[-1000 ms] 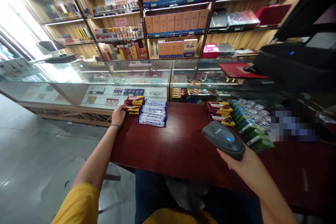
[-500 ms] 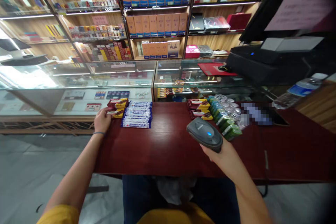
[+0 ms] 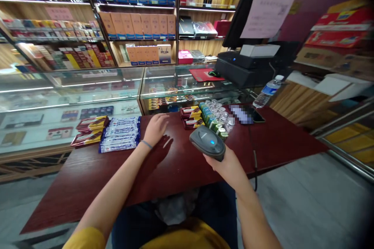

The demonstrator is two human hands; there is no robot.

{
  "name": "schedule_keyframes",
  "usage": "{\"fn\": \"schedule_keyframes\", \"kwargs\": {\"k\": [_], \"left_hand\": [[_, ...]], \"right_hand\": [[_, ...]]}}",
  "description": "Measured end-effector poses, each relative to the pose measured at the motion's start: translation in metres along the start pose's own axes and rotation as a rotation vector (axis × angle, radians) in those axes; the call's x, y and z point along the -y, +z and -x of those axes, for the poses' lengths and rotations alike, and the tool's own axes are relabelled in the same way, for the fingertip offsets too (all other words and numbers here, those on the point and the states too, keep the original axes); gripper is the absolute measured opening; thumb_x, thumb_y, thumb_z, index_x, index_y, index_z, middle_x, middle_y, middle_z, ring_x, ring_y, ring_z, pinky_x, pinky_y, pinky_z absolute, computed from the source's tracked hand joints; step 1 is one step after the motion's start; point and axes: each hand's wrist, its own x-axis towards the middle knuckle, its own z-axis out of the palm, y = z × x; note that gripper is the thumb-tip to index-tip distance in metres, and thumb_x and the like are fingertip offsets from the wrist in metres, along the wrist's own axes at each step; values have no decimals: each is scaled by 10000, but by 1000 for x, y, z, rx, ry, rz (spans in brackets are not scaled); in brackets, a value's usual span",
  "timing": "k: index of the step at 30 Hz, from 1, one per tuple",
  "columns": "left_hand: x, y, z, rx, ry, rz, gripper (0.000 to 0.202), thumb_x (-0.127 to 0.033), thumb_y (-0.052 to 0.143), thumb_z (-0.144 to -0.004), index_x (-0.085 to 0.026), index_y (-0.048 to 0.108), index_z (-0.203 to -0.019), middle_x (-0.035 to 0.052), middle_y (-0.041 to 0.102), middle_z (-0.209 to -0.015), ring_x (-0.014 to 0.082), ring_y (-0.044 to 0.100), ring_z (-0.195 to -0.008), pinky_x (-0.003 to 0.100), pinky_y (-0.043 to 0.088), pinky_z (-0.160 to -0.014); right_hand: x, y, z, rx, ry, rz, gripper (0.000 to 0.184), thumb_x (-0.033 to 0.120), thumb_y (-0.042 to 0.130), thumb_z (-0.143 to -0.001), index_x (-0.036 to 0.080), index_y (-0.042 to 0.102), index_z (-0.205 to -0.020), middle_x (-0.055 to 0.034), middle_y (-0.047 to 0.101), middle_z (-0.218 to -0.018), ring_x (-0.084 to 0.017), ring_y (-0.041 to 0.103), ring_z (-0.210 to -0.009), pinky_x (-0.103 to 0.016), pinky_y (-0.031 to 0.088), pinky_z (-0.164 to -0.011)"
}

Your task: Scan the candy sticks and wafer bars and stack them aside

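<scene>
My right hand (image 3: 228,163) grips a dark grey barcode scanner (image 3: 207,142) with a lit blue light, held above the table. My left hand (image 3: 157,129) hovers over the dark red table with its fingers stretched out and nothing in them. Left of it lies a row of blue-and-white wrapped bars (image 3: 120,134). Beyond these sit stacked red-and-yellow snack packs (image 3: 90,130) at the left. More red-and-yellow packs (image 3: 191,117) lie in stacks near the table's far edge, beside rows of small clear-topped and green packages (image 3: 216,114), partly hidden behind the scanner.
A phone (image 3: 254,114) lies on the table's right part, with a water bottle (image 3: 269,91) behind it. Glass display cases (image 3: 117,79) border the far edge. A black checkout machine (image 3: 242,68) stands at the back right, near stacked cartons (image 3: 336,39).
My left hand has left the red-and-yellow packs on the left and moved right, past the blue-and-white bars. My view has turned right. The scanner stays in my right hand.
</scene>
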Motion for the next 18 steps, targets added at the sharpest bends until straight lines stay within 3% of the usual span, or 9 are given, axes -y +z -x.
{"fn": "schedule_keyframes", "kwargs": {"k": [4,8,13,18], "left_hand": [[-26,55,-10,175,8,43,308,-209,574,-977,-178,648,-1274,129,632,-1320,261,586,-1251,435,474,-1139],[-37,92,-14,303,-31,9,387,-221,598,-970,-141,622,-1348,150,591,-1413,273,545,-1332,426,429,-1190],[-42,112,-15,402,-67,-80,523,-268,660,-948,-118,557,-1438,192,495,-1522,317,451,-1438,461,371,-1228],[-42,114,-13,421,-92,-109,425,-237,633,-968,-145,609,-1382,189,543,-1481,310,496,-1406,466,393,-1206]], "right_hand": [[-2,-12,4,-8,53,-26,270,351,711,-795,190,686,-1010,-9,693,-633,-216,688,-626,-278,529,-575],[-5,-19,4,-14,66,-20,211,352,702,-799,202,675,-945,-2,682,-621,-208,679,-610,-275,529,-571],[-12,-26,2,-19,66,-6,268,345,693,-805,192,693,-1025,3,681,-620,-203,672,-591,-275,528,-562],[-18,-29,0,-29,57,3,281,346,703,-804,196,703,-1042,3,681,-607,-210,672,-575,-282,529,-548]]}}
